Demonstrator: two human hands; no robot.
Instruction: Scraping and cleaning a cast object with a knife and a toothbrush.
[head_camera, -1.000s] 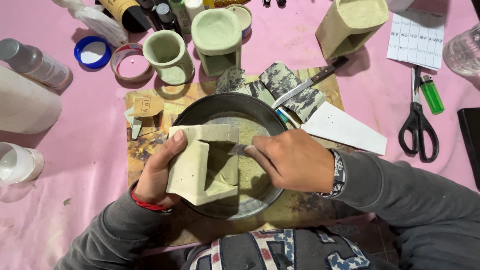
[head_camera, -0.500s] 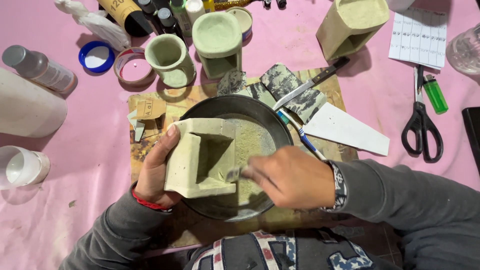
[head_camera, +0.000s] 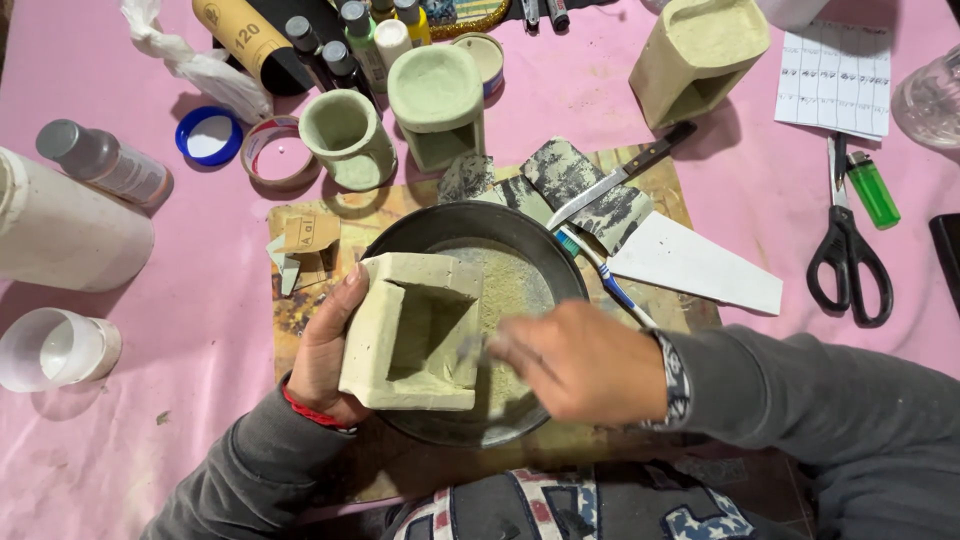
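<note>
While we look straight down from a head-worn camera, we see a person seated at a table (head_camera: 130, 440) covered in pink cloth, working over a round dark metal pan (head_camera: 520, 250) that sits on a printed board (head_camera: 330, 215) near the table's front edge. The left hand (head_camera: 325, 355) is closed around the left wall of a pale green, box-shaped clay piece (head_camera: 415, 335), thumb along the top edge, tipping the piece so that its hollow opening faces up toward the camera. We judge it is held over the pan so that the pale dust already lying in the pan's bottom collects there and not on the cloth. The right hand (head_camera: 580, 365) is blurred with motion, its fingers bunched at the right wall of the opening; they seem to pinch something small and grey, perhaps a scrap of abrasive paper, but we cannot tell for certain. Just beyond the pan's right rim lie a knife (head_camera: 620, 180), a toothbrush (head_camera: 605, 275), worn grey sheets (head_camera: 580, 195) and a white paper triangle (head_camera: 695, 265), all within reach. Toward the far edge stand similar green pieces: a round cup (head_camera: 345, 140), a small box (head_camera: 437, 105) and a taller beige one (head_camera: 695, 60). Scissors (head_camera: 848, 250) and a green lighter (head_camera: 872, 190) lie near the right edge; a white bottle (head_camera: 60, 230) and a clear plastic cup (head_camera: 55, 350) sit at the left.
</note>
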